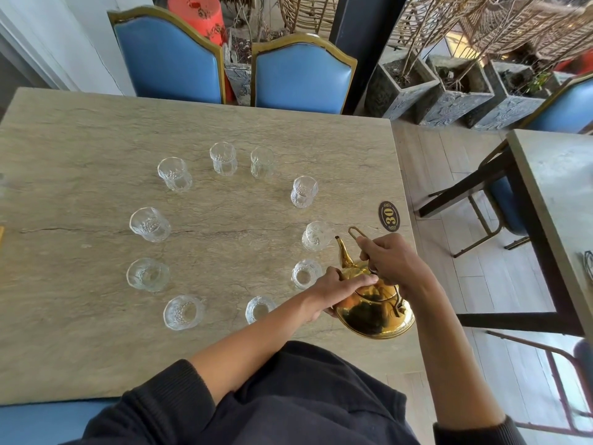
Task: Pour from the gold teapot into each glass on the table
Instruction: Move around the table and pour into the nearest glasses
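Stone-look table [80, 139]: ten clear embossed glasses [150, 224] in ring, all upright. L hand [340, 289] on gold teapot [373, 311], fingers laid flat over lid, thumb under body. R hand [390, 260] curled tight round wire handle. Teapot at table's near-right edge (spout [340, 248] toward nearest glass [316, 236]). Oval "30" plaque [389, 216] just beyond.

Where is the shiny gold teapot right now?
In the head view the gold teapot is at the table's near right edge, held by the right hand and left hand, with its spout beside a glass.
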Tool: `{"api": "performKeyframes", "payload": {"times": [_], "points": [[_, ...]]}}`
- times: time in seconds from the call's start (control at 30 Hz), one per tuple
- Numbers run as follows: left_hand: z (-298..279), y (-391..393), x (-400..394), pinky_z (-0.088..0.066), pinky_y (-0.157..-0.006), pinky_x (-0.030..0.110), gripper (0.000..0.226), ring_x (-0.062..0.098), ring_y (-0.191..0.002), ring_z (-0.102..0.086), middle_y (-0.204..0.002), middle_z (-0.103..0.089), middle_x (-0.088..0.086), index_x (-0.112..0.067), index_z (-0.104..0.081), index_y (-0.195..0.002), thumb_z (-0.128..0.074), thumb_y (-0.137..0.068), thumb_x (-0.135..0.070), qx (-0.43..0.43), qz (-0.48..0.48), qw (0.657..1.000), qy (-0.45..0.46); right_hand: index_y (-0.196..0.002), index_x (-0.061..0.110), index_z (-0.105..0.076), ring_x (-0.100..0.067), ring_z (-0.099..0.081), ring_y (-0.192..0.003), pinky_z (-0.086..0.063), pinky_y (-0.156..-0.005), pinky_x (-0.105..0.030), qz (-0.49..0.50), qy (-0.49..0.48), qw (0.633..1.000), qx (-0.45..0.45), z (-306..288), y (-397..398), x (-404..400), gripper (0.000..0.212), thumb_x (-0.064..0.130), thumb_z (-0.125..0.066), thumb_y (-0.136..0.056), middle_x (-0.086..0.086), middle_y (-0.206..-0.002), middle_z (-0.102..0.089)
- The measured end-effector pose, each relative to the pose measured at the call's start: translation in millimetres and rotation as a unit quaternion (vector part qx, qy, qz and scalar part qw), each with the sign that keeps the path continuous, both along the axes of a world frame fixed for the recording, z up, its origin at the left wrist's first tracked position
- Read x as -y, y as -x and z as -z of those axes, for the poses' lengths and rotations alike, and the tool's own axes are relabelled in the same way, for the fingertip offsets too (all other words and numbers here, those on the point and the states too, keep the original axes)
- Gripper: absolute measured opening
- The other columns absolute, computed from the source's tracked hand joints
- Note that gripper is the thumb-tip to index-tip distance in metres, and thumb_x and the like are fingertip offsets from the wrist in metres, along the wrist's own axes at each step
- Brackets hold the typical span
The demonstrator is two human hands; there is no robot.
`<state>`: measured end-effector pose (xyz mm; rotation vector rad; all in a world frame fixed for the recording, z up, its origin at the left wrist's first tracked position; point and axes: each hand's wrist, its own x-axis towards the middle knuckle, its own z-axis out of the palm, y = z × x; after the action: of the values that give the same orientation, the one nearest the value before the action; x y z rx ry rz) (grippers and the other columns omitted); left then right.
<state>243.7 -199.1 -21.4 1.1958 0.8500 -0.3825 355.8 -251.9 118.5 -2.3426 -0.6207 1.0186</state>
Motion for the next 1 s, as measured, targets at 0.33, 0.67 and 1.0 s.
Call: {"api": "performKeyframes", "payload": {"times": [0.33,0.67,1.0], "points": [[0,-1,0,-0.064,-0.075,0.036,0.109,0.022,-0.115,-0.073,-0.129,-0.072,0.009,-0.019,-0.050,-0.145,-0.081,-0.067,-0.088,0.007,-0.003,1.000,-0.005,-0.070,0.001,-0.069,-0.010,-0.042,-0.041,-0.034,-0.049,-0.030,-0.001,-0.004,1.000,0.003,-1,0,1,0.046,0.034,-0.056,-0.099,-0.006,-0.055,-0.054],[-11,0,-1,-0.062,-0.081,0.035,0.094,0.014,-0.104,-0.073,-0.122,-0.074,0.006,-0.014,-0.046,-0.149,-0.080,-0.086,-0.075,0.013,-0.004,1.000,-0.001,-0.068,0.007,-0.070,-0.007,-0.044,-0.039,-0.035,-0.050,-0.030,-0.007,-0.008,1.000,0.011,-4,-1,1,0.046,0.037,-0.056,-0.099,0.001,-0.050,-0.054],[-19,1,0,-0.062,-0.084,0.036,0.083,0.012,-0.099,-0.072,-0.114,-0.074,0.004,-0.014,-0.049,-0.145,-0.078,-0.091,-0.071,0.017,0.002,1.000,-0.006,-0.068,0.008,-0.070,-0.008,-0.045,-0.041,-0.037,-0.050,-0.030,-0.007,-0.008,1.000,0.012,-3,-2,3,0.046,0.038,-0.056,-0.099,0.000,-0.052,-0.056]]}}
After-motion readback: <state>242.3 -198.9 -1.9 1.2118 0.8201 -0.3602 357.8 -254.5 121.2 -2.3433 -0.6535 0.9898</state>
